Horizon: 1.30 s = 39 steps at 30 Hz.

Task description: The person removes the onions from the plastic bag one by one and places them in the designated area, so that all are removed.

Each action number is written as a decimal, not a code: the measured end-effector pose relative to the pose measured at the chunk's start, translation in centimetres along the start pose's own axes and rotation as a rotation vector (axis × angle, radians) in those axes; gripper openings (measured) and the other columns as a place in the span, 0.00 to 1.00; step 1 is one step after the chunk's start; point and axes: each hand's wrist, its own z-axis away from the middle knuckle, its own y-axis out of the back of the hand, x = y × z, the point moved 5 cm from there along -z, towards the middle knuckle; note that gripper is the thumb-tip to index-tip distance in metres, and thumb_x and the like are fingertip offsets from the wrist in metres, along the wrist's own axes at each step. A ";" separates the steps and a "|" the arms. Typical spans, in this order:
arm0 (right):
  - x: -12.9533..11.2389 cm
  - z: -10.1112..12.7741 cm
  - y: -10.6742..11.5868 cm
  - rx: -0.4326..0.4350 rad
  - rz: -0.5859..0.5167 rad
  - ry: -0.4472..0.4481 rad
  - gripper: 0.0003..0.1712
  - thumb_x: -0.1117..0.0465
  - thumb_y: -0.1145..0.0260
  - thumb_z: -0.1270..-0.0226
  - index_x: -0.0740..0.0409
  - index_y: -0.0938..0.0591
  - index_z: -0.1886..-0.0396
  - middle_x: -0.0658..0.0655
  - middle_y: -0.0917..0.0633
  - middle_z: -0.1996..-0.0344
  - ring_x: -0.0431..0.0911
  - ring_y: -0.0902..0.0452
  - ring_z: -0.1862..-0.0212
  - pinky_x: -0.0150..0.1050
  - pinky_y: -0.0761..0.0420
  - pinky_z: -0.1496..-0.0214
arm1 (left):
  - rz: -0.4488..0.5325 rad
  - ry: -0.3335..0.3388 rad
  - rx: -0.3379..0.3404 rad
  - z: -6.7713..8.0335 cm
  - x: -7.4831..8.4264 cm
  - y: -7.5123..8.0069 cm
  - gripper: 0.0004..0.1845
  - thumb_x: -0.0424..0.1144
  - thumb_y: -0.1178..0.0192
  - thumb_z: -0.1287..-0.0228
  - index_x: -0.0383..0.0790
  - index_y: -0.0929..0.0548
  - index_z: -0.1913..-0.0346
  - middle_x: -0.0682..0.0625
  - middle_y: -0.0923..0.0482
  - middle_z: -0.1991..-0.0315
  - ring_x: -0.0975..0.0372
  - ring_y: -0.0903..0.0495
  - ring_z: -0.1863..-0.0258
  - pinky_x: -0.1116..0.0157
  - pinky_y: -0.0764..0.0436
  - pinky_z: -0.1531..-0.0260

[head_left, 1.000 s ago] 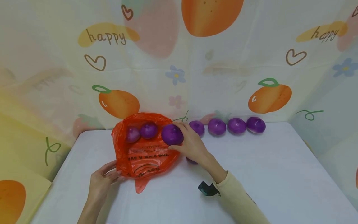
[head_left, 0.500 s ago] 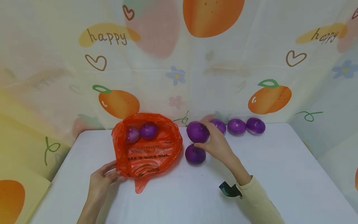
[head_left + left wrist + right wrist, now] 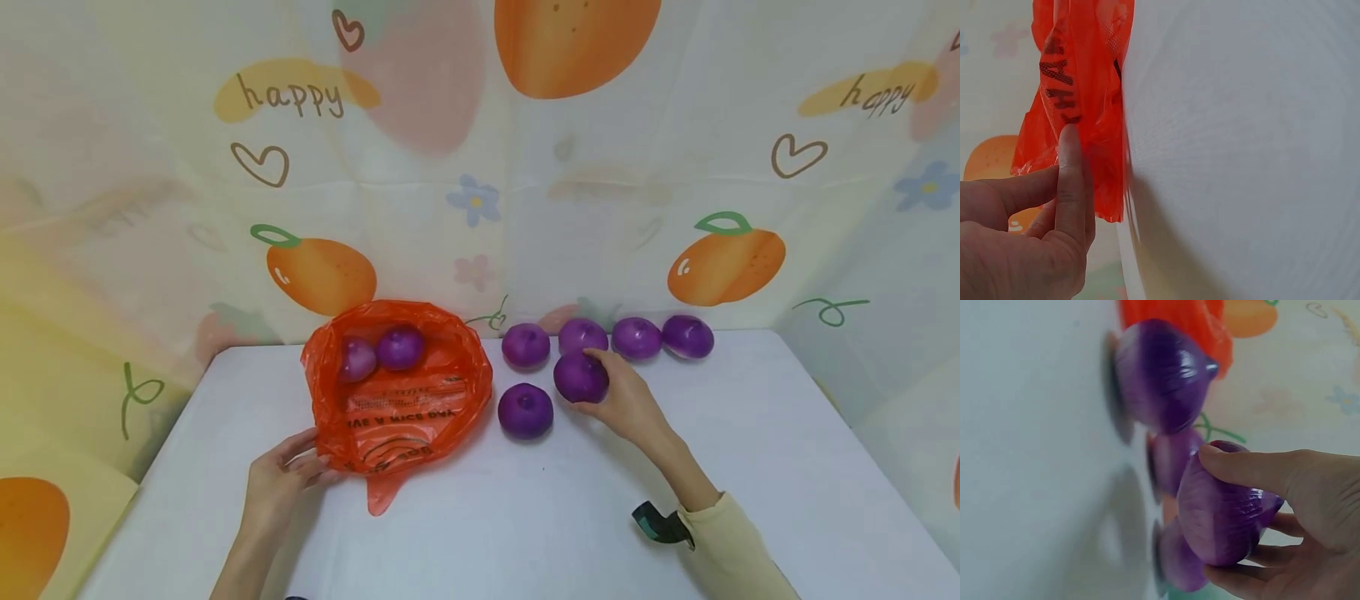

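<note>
My right hand (image 3: 630,404) grips a purple onion (image 3: 581,377) between thumb and fingers, just in front of the back row. In the right wrist view, that onion (image 3: 1225,512) is tilted in the grasp. A red plastic bag (image 3: 405,446) lies at the left with its mouth open. Two purple onions (image 3: 401,347) are inside it. My left hand (image 3: 277,483) rests at the bag's near left side. In the left wrist view, its straight fingers (image 3: 1070,194) touch the printed plastic; the thumb's tip is hidden.
Several purple onions, the leftmost onion (image 3: 526,346) among them, line the back edge of the white table (image 3: 480,533). A single onion (image 3: 526,412) sits in front of that row, right of the bag. A patterned cloth (image 3: 570,225) hangs behind.
My right hand has carried the onion rightward from over the bag's right rim to beyond the single front onion. My left hand and the bag have stayed nearly still.
</note>
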 end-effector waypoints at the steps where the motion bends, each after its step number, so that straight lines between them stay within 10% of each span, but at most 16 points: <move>1: 0.3 0.2 -0.1 -0.009 0.006 -0.006 0.45 0.66 0.19 0.55 0.70 0.30 0.36 0.70 0.24 0.41 0.64 0.29 0.38 0.59 0.30 0.35 | -0.006 -0.001 0.005 0.0 0.0 0.0 0.28 0.29 0.42 0.32 0.30 0.34 0.30 0.33 0.21 0.45 0.62 0.13 0.65 0.66 0.15 0.63; 39: -1.6 0.6 0.4 -0.061 0.084 -0.038 0.46 0.58 0.20 0.51 0.70 0.31 0.34 0.70 0.25 0.39 0.64 0.31 0.37 0.60 0.31 0.35 | -0.003 0.022 0.007 0.1 0.0 0.2 0.28 0.28 0.45 0.31 0.32 0.35 0.29 0.31 0.33 0.34 0.65 0.15 0.64 0.68 0.15 0.61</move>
